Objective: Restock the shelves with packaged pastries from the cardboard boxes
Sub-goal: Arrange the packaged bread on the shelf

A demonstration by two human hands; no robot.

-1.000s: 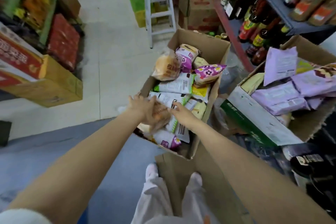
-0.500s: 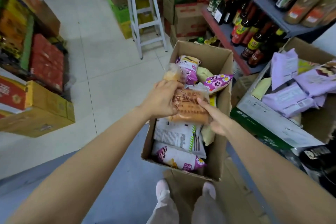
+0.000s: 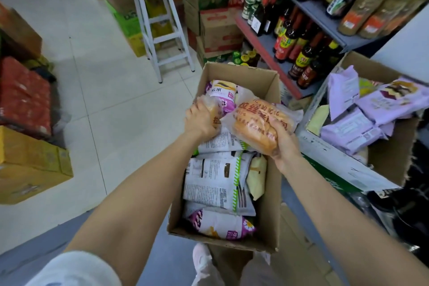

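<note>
An open cardboard box (image 3: 270, 195) on the floor holds several packaged pastries in white, green and purple wrappers. Above it my right hand (image 3: 284, 141) grips a clear-wrapped orange bun with red lettering (image 3: 255, 127). My left hand (image 3: 200, 122) grips a second clear-wrapped bun (image 3: 214, 111), mostly hidden behind the fingers. The two buns touch over the middle of the box. A second cardboard box (image 3: 392, 158) to the right holds several lilac packets (image 3: 352, 127).
Grey shelves (image 3: 313, 10) with sauce bottles and jars stand at the upper right. A white stool (image 3: 160, 21) and stacked cartons (image 3: 218, 28) are behind the box. Red and yellow cartons (image 3: 30, 162) line the left. My feet are just below the box.
Both hands lifted out of the box with buns. The single bun they shared half a second ago is now in the right hand, and the left holds another.
</note>
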